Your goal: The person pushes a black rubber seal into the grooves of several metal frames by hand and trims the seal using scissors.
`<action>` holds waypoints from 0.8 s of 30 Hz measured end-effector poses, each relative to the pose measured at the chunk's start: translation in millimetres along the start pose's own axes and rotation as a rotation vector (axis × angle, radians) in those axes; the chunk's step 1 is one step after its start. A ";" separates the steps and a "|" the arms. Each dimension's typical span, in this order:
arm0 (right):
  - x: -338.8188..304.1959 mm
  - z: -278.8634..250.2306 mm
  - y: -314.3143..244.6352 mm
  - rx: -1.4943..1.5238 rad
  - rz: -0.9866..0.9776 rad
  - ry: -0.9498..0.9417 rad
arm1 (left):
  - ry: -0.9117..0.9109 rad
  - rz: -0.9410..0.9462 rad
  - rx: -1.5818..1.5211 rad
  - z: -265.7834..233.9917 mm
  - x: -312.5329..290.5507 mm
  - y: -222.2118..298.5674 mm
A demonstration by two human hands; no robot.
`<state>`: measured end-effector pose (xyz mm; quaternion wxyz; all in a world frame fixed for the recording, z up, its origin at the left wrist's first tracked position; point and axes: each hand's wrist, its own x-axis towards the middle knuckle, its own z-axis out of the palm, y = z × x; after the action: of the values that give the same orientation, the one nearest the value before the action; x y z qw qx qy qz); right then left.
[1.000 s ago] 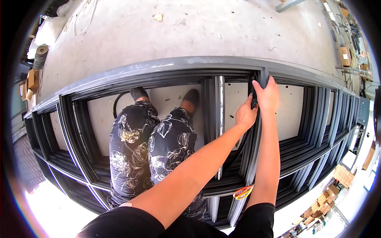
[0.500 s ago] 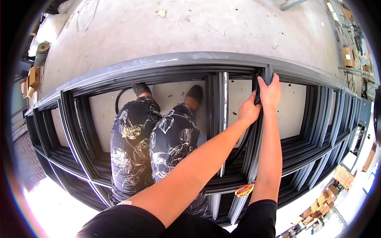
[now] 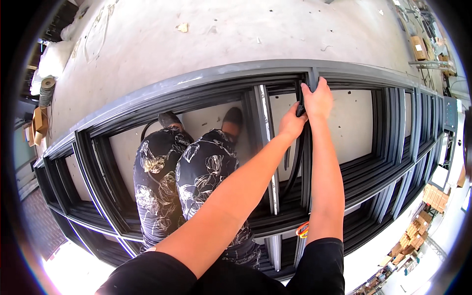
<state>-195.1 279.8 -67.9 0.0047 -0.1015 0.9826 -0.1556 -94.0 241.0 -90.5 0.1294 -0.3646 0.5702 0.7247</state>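
A stack of dark grey metal frames (image 3: 216,69) lies in front of me, and both hands are at an upright bar (image 3: 306,182) of it, near the far rail. My left hand (image 3: 293,123) is closed on a long black flexible strip (image 3: 297,160), which hangs down along the bar in a curve. Just beyond, my right hand (image 3: 318,101) wraps over the bar, thumb on its left side and fingers at its top and right. Its palm side is hidden, so any strip under it cannot be seen.
My legs (image 3: 157,177) stand inside a frame opening, bars on both sides. Orange-and-yellow loops (image 3: 303,229) lie by my right forearm. A cable spool (image 3: 47,84) and cardboard box (image 3: 39,125) stand at left; stacked cartons (image 3: 418,226) are at lower right.
The whole view has shifted, so frames and hands sit further left and slightly higher. Both hands keep their holds at the same bar; the strip below my left hand shows more.
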 end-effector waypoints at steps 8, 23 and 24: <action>-17.2 -18.0 15.6 0.399 0.095 -0.065 | 0.012 0.018 -0.003 -5.9 -33.3 22.4; -237.1 -143.1 1.0 1.008 0.023 -0.069 | -0.202 0.359 -0.259 -89.6 -213.7 81.1; -230.8 -160.3 -9.1 0.940 -0.018 -0.064 | -0.121 0.430 -0.234 -108.8 -227.3 92.5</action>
<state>26.2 366.6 82.3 0.0788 -0.1017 0.8042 -0.5803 50.9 163.5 121.7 -0.0370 -0.2036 0.5380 0.8171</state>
